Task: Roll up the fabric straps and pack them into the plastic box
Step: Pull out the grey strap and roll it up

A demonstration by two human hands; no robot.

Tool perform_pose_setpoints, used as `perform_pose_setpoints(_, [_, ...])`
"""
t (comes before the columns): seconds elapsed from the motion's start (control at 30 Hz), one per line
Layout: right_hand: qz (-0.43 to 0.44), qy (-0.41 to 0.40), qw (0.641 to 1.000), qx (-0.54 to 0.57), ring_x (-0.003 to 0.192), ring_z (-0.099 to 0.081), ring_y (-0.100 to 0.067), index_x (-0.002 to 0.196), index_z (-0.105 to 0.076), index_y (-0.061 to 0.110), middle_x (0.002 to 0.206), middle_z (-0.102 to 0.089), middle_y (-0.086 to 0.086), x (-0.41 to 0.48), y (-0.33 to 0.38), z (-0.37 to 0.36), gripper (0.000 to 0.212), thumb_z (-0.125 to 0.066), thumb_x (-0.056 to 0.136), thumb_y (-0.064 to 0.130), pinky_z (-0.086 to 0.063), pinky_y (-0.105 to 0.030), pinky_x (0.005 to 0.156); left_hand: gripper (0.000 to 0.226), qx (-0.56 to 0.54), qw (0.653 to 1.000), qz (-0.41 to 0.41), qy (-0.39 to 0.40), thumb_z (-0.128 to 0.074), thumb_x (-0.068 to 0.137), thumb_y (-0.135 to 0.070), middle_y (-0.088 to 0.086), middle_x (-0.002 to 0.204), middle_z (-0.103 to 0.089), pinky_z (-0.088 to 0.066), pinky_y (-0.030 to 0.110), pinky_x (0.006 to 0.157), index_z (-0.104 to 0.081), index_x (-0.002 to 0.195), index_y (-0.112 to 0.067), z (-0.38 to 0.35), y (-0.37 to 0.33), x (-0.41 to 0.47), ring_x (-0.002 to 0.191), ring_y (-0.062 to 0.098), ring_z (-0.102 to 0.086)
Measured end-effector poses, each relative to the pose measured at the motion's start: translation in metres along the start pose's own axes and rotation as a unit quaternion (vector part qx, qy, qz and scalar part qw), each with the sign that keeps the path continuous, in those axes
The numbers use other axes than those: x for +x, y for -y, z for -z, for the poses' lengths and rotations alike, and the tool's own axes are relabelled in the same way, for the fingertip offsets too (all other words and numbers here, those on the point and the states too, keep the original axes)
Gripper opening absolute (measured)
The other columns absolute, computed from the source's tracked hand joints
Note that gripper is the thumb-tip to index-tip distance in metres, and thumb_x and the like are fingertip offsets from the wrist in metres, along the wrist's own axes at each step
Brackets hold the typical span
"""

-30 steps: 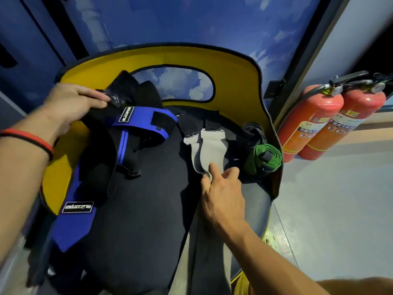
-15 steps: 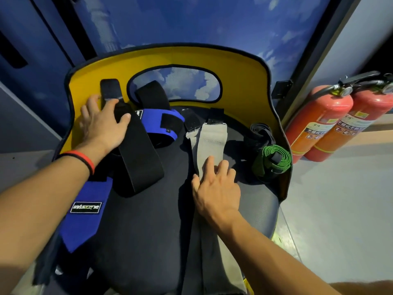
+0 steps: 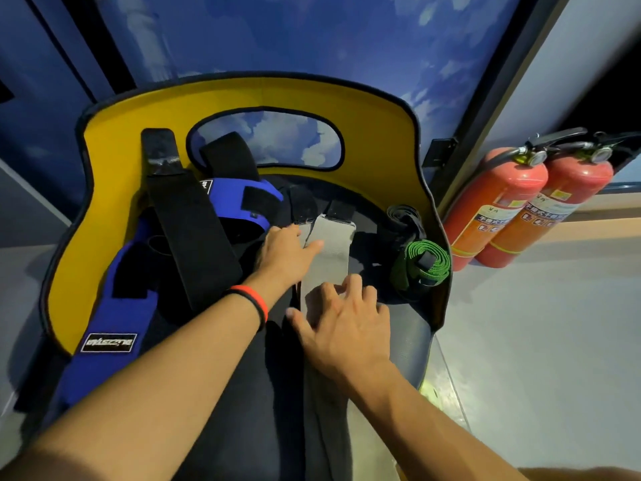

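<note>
Head view, steeply down, close.

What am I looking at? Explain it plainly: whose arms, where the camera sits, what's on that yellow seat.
No machine here: a person works bare-handed, and the one camera sits on their head, looking down. On the yellow-rimmed seat lie fabric straps: a long grey strap, a black strap, a blue strap, and a green strap already rolled at the right. The left hand rests flat on the grey strap; the right hand presses it nearer the camera with bent fingers. Two red fire extinguishers stand by the wall. No plastic box shows.
</note>
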State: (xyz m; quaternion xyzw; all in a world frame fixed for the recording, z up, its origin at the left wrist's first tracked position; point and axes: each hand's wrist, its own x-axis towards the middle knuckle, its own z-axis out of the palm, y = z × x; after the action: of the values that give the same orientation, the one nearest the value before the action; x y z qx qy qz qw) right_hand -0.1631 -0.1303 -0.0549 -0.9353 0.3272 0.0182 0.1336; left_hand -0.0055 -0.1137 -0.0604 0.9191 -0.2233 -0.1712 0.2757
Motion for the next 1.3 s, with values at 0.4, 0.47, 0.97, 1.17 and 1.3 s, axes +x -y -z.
perform_pose_setpoints(0.4, [-0.041,-0.048,0.987,0.147,0.119,-0.043,-0.041,0.140,-0.053,0.023,0.133,-0.049,-0.020,0.095,-0.021,-0.009,0.037,-0.042,0.105,0.028,-0.035,-0.040,0.090,0.055,-0.147,0.988,-0.012,-0.051,-0.085,0.080,-0.037,0.002,0.128,-0.065,-0.049,0.027,0.098,-0.068,0.131,-0.024,-0.010,0.010,0.024,0.115,0.015,-0.060])
perform_pose_setpoints(0.47, [-0.060,-0.041,0.980,0.186,0.124,-0.041,-0.041,0.145,-0.049,0.023,0.137,-0.047,-0.022,0.098,-0.019,-0.007,0.043,-0.048,0.102,0.023,-0.034,-0.039,0.092,0.057,-0.199,0.979,-0.001,-0.035,-0.087,0.079,-0.029,0.002,0.131,-0.065,-0.048,0.024,0.096,-0.067,0.132,-0.023,-0.010,0.013,0.025,0.112,0.010,-0.059])
perform_pose_setpoints(0.97, [-0.292,-0.027,0.826,0.481,0.100,-0.058,-0.025,0.100,-0.061,0.017,0.105,-0.064,-0.006,0.133,-0.015,0.014,0.018,-0.071,0.093,0.030,-0.043,-0.033,0.078,0.048,-0.294,0.955,0.029,-0.006,-0.084,0.082,-0.021,-0.004,0.118,-0.061,-0.040,0.019,0.092,-0.070,0.128,-0.021,-0.004,0.022,0.017,0.111,0.008,-0.056])
perform_pose_setpoints(1.17, [-0.150,-0.135,0.881,0.427,0.120,-0.059,-0.016,0.132,-0.066,0.018,0.133,-0.064,0.000,0.110,-0.013,0.013,0.038,-0.062,0.096,0.009,-0.047,-0.030,0.103,0.035,-0.311,0.948,0.061,-0.005,-0.073,0.091,-0.021,-0.002,0.121,-0.068,-0.043,0.022,0.092,-0.072,0.126,-0.017,-0.005,0.015,0.021,0.111,0.012,-0.060])
perform_pose_setpoints(1.3, [-0.040,-0.112,0.884,0.453,0.118,-0.056,-0.003,0.132,-0.067,0.022,0.132,-0.063,0.009,0.105,-0.008,0.003,0.041,-0.060,0.096,0.004,-0.046,-0.022,0.103,0.019,-0.315,0.945,0.085,-0.015,-0.061,0.099,-0.031,-0.002,0.096,-0.066,-0.045,0.028,0.080,-0.069,0.082,-0.028,-0.004,0.014,0.023,0.093,0.014,-0.057])
